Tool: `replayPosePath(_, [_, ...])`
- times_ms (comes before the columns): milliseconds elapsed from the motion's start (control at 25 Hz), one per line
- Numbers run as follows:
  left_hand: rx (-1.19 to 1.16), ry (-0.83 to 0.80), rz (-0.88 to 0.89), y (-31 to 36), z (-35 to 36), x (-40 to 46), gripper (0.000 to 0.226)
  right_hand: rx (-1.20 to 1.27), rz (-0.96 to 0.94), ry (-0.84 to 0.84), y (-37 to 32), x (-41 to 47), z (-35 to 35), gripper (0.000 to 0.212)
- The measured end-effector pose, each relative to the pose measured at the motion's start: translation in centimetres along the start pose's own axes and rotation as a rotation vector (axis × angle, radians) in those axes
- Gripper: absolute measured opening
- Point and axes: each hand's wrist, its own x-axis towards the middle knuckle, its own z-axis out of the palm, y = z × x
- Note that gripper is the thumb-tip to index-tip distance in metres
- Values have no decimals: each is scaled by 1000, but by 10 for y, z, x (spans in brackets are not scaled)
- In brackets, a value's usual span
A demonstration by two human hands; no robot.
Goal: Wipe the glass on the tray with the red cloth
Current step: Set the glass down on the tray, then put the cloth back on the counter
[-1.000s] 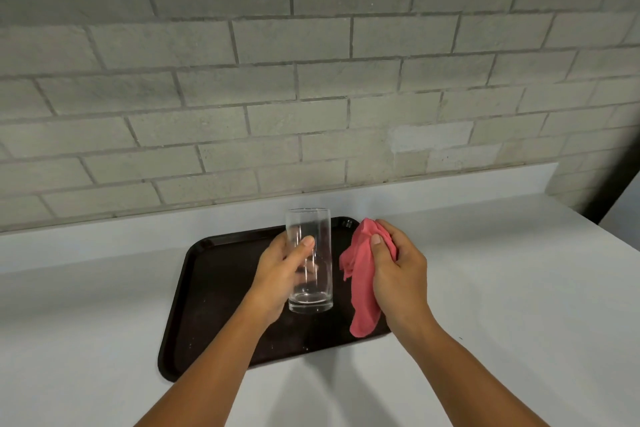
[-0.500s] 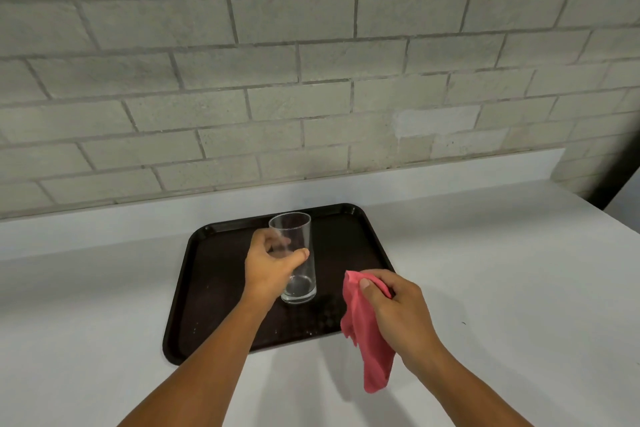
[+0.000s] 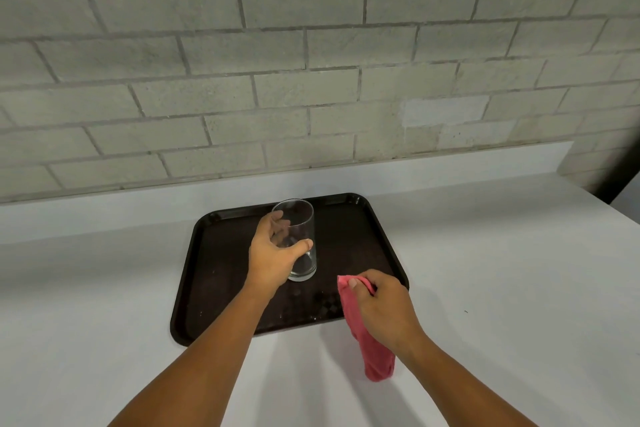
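On the dark tray (image 3: 221,274), left hand (image 3: 270,260) grasps the clear upright glass (image 3: 298,243); right hand (image 3: 384,308) clenches the red cloth (image 3: 370,347).

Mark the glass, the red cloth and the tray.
glass (image 3: 304,236): head view, on its clear side wall above the thumb.
red cloth (image 3: 375,354): head view, on the hanging lower part.
tray (image 3: 346,239): head view, on bare dark floor right of the glass.

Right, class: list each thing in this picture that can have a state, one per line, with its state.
Glass: upright on the tray, empty, gripped by the left hand.
Tray: flat on the counter, dark, speckled with crumbs.
Cloth: bunched, hanging from the right hand.
Left hand: closed round the glass.
Right hand: closed on the cloth.
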Motion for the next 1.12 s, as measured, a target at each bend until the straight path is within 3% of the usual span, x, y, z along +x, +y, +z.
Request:
replayPosePath(560, [30,-114,-2,1,-9,-7,82,12,-5,85,-12,6,7,30])
replayPosePath(720, [-11,-113,1,6,-12,-17,56,66,6,106,-22,8,6,37])
replayPosePath(880, [-108,204,-187,14,-15,-38,38,286,96,80,-32,11,3,37])
replayPosePath(920, [-97,217,-260,17,-16,-45,37,363,130,81,-35,12,2,37])
replayPosePath(1040, [-124,-40,-584,28,-21,-64,59,560,240,73,-47,11,4,42])
replayPosePath(1120, [-191,-228,-708,34,-27,-76,74,641,300,21,-56,9,8,39])
